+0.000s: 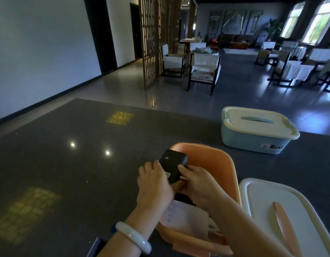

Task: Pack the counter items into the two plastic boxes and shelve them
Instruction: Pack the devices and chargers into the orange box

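Dark speckled stone counter point(67, 145), polished, carrying two bright ceiling-light reflections and two yellowish patterned patches of light; dim lounge with white-covered chairs point(204, 68), a wooden lattice screen point(156, 34) and bright windows beyond.

Small black rounded-rectangular plastic device point(172, 165) with a white label near its lower end: held tilted over the near-left rim of the open orange plastic box point(214, 160), between both hands. Left hand point(154, 184): fingers curled round the device's left edge, gripping it. Right hand point(196, 182): thumb and fingers pinching the device's right lower side, forearm lying across the box opening. White bangle point(133, 237) on the left wrist.

Inside the orange box, below the hands: white paper sheet point(180, 217) with faint writing, and something dark under the hands, identity not discernible.

White plastic lid with orange handle strip point(282, 216): lying flat on the counter just right of the orange box, touching or nearly touching its wall.

Pale blue plastic box point(253, 140) with a "Bear" logo, closed with a white lid bearing a blue handle point(256, 118): stands further back on the right, apart from the orange box.
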Action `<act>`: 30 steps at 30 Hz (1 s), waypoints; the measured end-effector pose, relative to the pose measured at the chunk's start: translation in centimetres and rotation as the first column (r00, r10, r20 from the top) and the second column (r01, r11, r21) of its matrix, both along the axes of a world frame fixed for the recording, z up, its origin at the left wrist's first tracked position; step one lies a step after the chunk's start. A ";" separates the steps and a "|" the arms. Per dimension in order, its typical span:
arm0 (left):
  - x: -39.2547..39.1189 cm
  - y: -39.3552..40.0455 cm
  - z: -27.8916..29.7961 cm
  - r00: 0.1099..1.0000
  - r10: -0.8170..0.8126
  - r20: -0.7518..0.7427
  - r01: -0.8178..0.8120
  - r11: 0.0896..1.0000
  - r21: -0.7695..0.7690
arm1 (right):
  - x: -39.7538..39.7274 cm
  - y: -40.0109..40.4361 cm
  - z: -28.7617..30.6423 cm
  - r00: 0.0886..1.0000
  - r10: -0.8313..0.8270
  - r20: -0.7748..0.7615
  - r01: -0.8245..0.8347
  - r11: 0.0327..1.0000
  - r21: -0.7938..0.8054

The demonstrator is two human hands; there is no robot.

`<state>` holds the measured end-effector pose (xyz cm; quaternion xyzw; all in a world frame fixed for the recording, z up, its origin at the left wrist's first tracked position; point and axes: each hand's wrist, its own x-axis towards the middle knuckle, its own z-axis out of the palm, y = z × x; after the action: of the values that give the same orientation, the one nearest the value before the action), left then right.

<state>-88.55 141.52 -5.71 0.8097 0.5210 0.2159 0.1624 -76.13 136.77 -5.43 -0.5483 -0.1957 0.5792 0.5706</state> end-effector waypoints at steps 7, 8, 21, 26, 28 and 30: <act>-0.4 2.7 1.9 0.923 0.031 0.384 0.174 0.856 -0.487 | 3.2 -0.6 -0.7 0.986 0.142 -0.084 -0.138 0.989 0.053; -0.4 3.2 2.2 0.895 0.089 0.438 0.186 0.818 -0.545 | 3.6 -0.7 -0.6 0.983 0.180 -0.039 -0.178 0.983 0.049; 0.5 3.4 2.1 0.732 0.279 0.621 0.287 0.701 -0.653 | 3.3 -0.2 1.6 0.626 0.339 0.702 -0.326 0.932 -0.159; 1.5 3.0 1.6 0.725 0.288 0.625 0.223 0.761 -0.609 | 2.5 0.6 1.2 0.239 0.275 0.931 -0.188 0.954 -0.234; 1.3 2.8 1.3 0.769 0.200 0.607 0.205 0.822 -0.531 | 3.0 1.1 0.9 0.254 0.242 0.936 -0.187 0.962 -0.198; 0.7 3.0 0.4 0.874 0.056 0.483 0.143 0.920 -0.366 | 3.9 1.5 1.0 0.246 0.236 0.940 -0.183 0.964 -0.194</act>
<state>-87.84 144.48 -5.29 0.6928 0.4772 0.2995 0.4502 -72.28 138.27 -4.47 -0.7663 -0.5567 0.2085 0.2438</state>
